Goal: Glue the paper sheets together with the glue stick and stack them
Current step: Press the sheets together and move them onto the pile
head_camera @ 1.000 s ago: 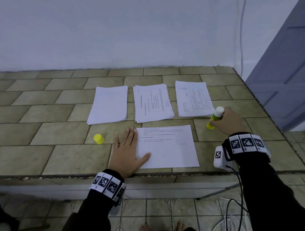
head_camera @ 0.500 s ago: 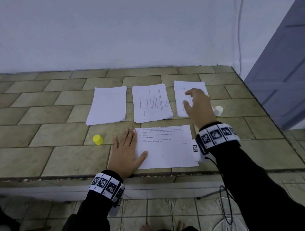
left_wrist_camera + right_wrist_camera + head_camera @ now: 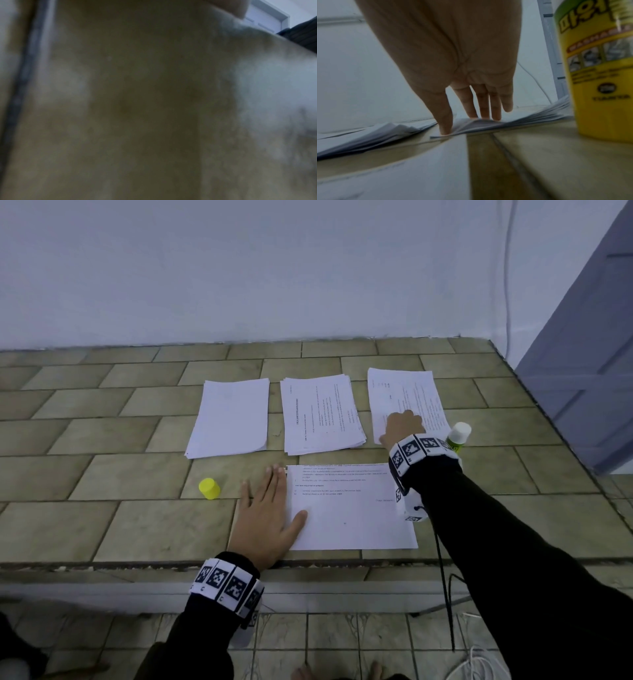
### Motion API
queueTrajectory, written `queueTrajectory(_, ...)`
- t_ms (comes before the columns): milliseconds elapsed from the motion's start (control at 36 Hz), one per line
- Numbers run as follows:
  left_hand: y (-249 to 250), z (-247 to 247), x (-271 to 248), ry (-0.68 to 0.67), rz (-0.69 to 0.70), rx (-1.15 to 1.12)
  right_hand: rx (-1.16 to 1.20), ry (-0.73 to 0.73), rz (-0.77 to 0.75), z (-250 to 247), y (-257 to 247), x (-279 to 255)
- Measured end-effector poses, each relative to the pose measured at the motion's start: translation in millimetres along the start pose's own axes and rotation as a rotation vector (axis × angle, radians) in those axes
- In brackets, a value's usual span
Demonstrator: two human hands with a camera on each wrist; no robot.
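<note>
A single printed sheet [image 3: 352,515] lies at the table's front edge, and my left hand [image 3: 279,501] rests flat on its left edge, fingers straight. Three paper stacks lie behind it: a blank one [image 3: 229,417], a middle printed one [image 3: 322,414] and a right printed one [image 3: 407,395]. My right hand [image 3: 404,424] is at the near edge of the right stack [image 3: 539,116]. In the right wrist view this hand [image 3: 462,124] pinches the top sheet, which buckles between thumb and fingertips. The uncapped glue stick [image 3: 457,436] stands upright just right of that wrist [image 3: 597,67]. Its yellow cap [image 3: 209,488] sits left of my left hand.
The tiled table [image 3: 102,508] ends at a front edge just below the single sheet. A white wall runs along the back and a grey door [image 3: 589,371] stands to the right. Cables hang below the right arm. The left wrist view is dark and blurred.
My right hand let go of the glue stick, left it standing, and moved left onto the right stack, then drew back to its near edge. The left hand has stayed put.
</note>
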State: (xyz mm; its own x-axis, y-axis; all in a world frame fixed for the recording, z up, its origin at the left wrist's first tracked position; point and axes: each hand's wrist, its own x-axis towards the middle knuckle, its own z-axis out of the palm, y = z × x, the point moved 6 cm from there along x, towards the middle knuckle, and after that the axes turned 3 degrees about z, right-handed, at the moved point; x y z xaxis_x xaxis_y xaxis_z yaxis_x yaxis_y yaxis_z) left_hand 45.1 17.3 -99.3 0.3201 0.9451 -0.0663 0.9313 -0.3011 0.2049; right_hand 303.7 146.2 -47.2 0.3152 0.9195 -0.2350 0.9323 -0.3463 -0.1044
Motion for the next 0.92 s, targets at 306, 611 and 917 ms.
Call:
queueTrajectory(306,-0.8,-0.9,0.1,0.019,0.009,-0.049,0.218,0.165,-0.02,-20.5,12.8,3.2)
queueTrajectory(611,-4.9,-12.0,-3.1,0.203,-0.016,-0.421,0.437,0.285,-0.37,-47.2,-4.9,-52.4)
queueTrajectory(917,-21.0,-30.5,-5.4,0.354,-0.232,-1.18,0.645,0.062,-0.629,-15.7,22.0,-122.2)
